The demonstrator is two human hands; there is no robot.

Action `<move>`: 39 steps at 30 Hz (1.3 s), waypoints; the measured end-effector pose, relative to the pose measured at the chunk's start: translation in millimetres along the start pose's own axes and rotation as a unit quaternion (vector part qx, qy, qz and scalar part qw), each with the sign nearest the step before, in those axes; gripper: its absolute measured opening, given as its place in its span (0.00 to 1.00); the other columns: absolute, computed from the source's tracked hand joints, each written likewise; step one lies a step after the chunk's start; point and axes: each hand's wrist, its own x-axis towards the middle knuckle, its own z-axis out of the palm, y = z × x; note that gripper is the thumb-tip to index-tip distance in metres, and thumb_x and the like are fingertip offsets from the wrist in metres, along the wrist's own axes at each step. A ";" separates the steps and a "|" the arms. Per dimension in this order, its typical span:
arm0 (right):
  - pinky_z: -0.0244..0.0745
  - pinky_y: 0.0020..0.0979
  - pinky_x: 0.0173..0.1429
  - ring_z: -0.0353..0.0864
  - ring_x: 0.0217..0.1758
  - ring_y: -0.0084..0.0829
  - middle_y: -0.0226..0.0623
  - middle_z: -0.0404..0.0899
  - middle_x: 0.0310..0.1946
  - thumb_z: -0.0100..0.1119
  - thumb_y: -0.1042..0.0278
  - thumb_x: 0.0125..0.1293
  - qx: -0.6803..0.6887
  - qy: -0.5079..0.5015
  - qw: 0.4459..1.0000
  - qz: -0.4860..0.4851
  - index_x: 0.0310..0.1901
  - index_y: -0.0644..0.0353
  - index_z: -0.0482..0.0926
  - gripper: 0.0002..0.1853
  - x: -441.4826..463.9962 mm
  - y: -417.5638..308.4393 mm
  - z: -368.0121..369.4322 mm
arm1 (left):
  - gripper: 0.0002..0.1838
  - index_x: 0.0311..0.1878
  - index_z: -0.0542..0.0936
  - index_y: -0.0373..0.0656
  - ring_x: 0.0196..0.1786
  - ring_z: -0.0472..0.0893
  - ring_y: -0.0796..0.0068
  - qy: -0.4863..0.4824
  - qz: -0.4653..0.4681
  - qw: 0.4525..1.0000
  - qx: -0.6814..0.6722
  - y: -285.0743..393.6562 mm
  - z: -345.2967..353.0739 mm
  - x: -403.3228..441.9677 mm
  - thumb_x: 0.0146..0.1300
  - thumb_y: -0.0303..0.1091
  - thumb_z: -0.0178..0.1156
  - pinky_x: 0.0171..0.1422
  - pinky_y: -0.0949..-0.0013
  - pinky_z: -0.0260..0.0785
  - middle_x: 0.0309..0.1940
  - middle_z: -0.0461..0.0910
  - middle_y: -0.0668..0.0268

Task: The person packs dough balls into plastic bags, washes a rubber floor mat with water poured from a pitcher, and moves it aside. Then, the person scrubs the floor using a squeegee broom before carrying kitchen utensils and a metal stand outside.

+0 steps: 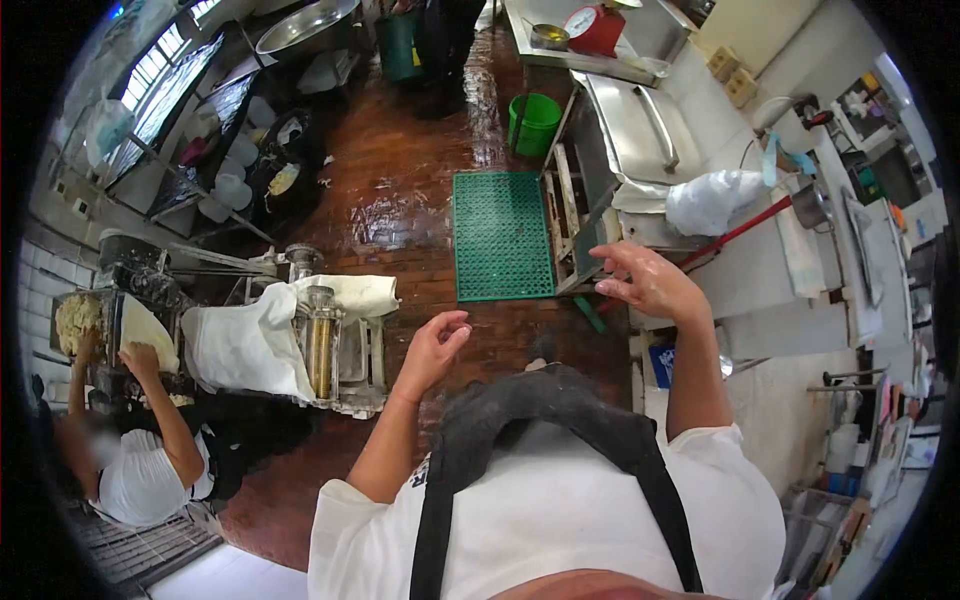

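Wet red-brown tiles [385, 170] shine across the kitchen floor, and from my end of the camera that gloss looks like the main hazard: a shoe could slide on it. The green mat [503, 235] lies flat on the tiles, ahead of and between my 2 hands; its raised edge could catch a toe. My left hand [428, 352] is empty, fingers loosely curled with the thumb close by, just beside the roller machine [348, 355]. Its brass-coloured roller [320, 345] looks exposed, so fingers might get nipped if it turns; I can't tell whether it is running. The white cloth [250, 342] draped over that machine could get drawn in too. My right hand [655, 283], pale smears on it, is also empty, fingers bent and spread, near the red handle [742, 230], which a careless swing could knock. A co-worker's hand [140, 358] is on a pale sheet, well apart from mine. For writing, I make out what seems to be an "R" on the white shirt [560, 510]; the red scale's [597, 30] dial and the blue packet [662, 366] are too small to read, and I can identify no brand.
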 end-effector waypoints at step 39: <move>0.73 0.39 0.51 0.76 0.43 0.41 0.38 0.75 0.36 0.65 0.58 0.64 -0.031 0.020 0.999 0.009 0.60 0.57 0.73 0.25 -38.8 -28.4 -3.6 | 0.18 0.56 0.77 0.34 0.45 0.82 0.78 -0.043 0.050 0.995 0.079 4.4 -3.0 -5.4 0.69 0.35 0.60 0.53 0.72 0.74 0.44 0.85 0.63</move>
